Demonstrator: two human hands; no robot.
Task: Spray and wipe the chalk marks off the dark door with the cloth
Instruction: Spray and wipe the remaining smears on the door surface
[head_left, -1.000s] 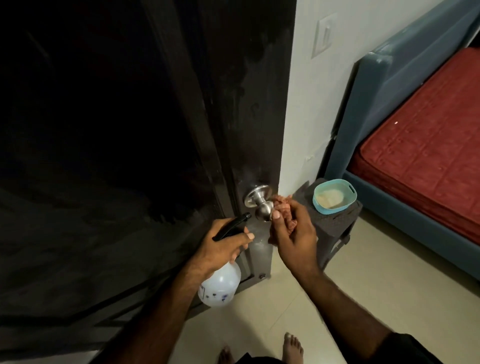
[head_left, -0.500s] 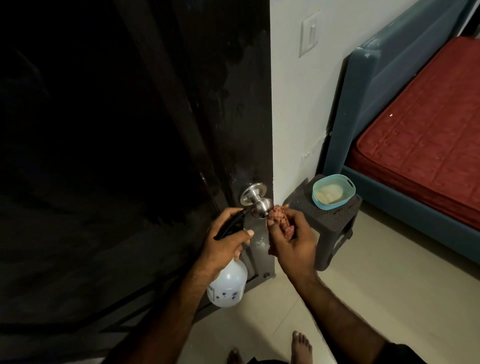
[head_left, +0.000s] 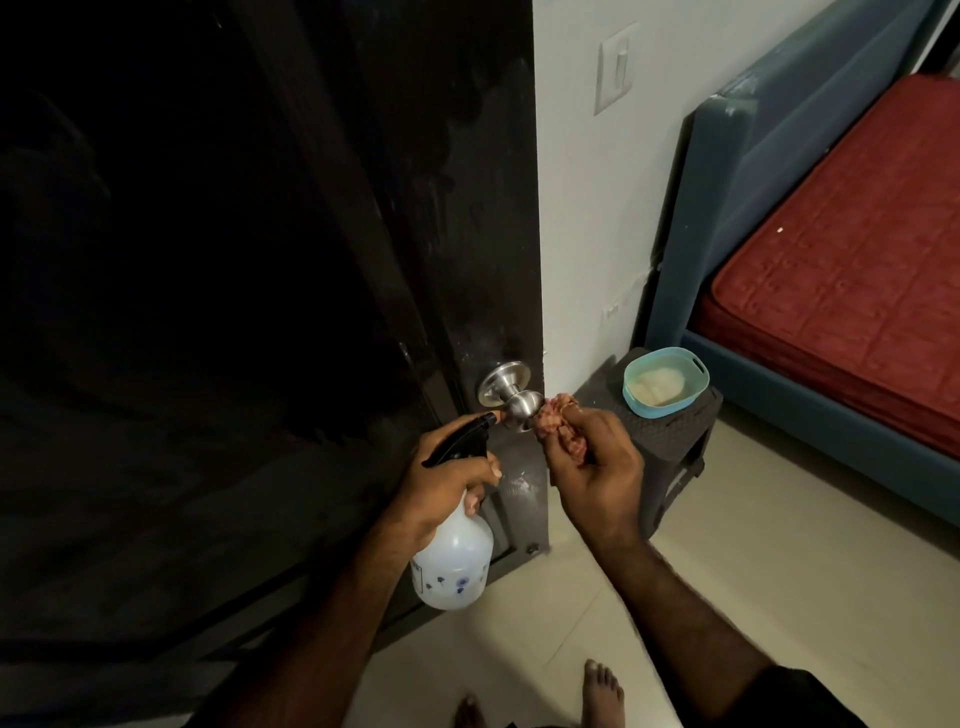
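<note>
Head view, looking down at a dark door standing open, edge toward the camera. Left hand wrapped round the neck of a spray bottle, thumb over the black trigger head, nozzle aimed at the steel door knob and nearly touching it. Bottle body white, translucent, small blue print low on the side, hanging below the fist against the door's lower edge. Right hand curled tight on a bunched cloth, reddish-pink and patterned, wadded end poking past the fingertips and pressed against the knob's right face. Cloth just right of the door edge, level with the knob, between knob and palm. Door surface glossy black, with pale hazy smears and streaks in the upper panel above the knob; distinct chalk marks hard to tell in the dim light. Nearby on the right, a dark stool carrying a teal basin, beside a bed with a red mattress.
</note>
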